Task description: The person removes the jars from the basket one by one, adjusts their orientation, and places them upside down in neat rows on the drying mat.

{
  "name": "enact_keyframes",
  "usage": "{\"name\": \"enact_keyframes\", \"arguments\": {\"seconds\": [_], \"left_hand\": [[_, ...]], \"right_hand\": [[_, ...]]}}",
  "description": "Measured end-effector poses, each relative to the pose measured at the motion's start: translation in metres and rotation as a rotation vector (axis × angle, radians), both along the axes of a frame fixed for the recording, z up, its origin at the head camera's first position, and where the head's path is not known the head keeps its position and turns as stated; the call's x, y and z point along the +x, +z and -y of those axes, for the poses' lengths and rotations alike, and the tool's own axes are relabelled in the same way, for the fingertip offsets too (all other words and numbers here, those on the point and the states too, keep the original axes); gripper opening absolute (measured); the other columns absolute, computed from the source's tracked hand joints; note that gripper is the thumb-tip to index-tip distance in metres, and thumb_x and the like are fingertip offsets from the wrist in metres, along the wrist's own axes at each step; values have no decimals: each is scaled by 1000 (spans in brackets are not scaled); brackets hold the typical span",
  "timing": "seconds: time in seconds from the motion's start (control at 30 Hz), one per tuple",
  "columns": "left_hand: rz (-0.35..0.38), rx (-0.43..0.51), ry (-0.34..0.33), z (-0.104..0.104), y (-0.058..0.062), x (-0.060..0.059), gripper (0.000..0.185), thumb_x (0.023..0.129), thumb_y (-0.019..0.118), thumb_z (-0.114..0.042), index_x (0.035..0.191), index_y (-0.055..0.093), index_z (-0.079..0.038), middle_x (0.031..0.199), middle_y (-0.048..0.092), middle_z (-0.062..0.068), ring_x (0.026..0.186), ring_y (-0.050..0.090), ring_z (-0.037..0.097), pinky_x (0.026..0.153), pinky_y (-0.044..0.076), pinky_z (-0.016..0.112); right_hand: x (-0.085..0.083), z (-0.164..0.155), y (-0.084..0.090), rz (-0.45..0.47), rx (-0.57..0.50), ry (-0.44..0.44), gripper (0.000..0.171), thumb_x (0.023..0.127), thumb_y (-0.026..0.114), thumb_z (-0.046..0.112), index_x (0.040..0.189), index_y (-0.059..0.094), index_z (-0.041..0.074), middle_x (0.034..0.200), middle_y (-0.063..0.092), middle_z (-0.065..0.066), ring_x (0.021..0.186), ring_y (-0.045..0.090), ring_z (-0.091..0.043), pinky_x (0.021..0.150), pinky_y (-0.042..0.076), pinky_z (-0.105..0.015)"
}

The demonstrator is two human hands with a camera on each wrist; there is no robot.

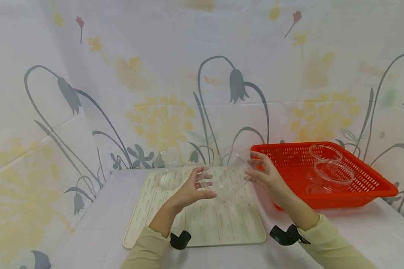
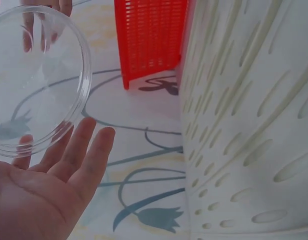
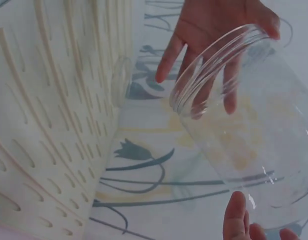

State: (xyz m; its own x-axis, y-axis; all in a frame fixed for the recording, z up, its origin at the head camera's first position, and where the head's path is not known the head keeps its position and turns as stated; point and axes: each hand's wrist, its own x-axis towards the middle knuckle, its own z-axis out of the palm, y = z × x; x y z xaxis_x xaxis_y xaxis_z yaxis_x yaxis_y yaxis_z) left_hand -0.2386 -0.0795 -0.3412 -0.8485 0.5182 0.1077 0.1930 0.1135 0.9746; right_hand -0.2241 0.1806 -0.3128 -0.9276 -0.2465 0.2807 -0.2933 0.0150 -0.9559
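Observation:
A clear plastic jar (image 1: 226, 183) is held tilted above the pale ribbed mat (image 1: 222, 228). My left hand (image 1: 191, 189) grips it round the threaded mouth, thumb on one side and fingers on the other. At the other end, my right hand (image 1: 268, 180) holds the jar near its base; its thumb is largely hidden. The right wrist view shows the jar's see-through wall (image 3: 254, 135) between both hands. Another clear jar (image 1: 170, 179) stands on the mat's back left part, its outline faint.
A red slotted basket (image 1: 323, 201) stands to the right, with several clear round containers (image 1: 333, 172) inside. Behind the table hangs a flower-printed cloth (image 1: 175, 48). A white cover (image 1: 97, 228) lies under the mat.

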Motion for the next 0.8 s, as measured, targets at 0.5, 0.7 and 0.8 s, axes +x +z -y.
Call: {"name": "enact_keyframes", "arguments": {"seconds": [0.5,0.7,0.8], "left_hand": [[-77,-65,-64,-6,-4,0,65,77,76,-12,129,38,-6,138,42,9,126,42,26,102,35,38],[-66,-85,-36,-4,-5,0,77,76,77,-16,140,34,-15,140,40,6,127,38,29,100,36,45],[-66,-100,-10,-5,-5,2,79,75,78,-20,140,34,-16,140,40,5,127,38,29,99,36,49]], "right_hand": [[-2,10,8,-61,155,105,72,83,65,13,143,24,5,128,40,-22,117,41,-36,92,41,-52],[-6,12,5,-60,207,144,86,79,73,15,145,18,11,132,40,-25,117,42,-41,84,48,-47],[-6,13,4,-91,241,115,86,78,74,16,145,20,11,132,42,-25,116,44,-41,86,47,-49]]}}
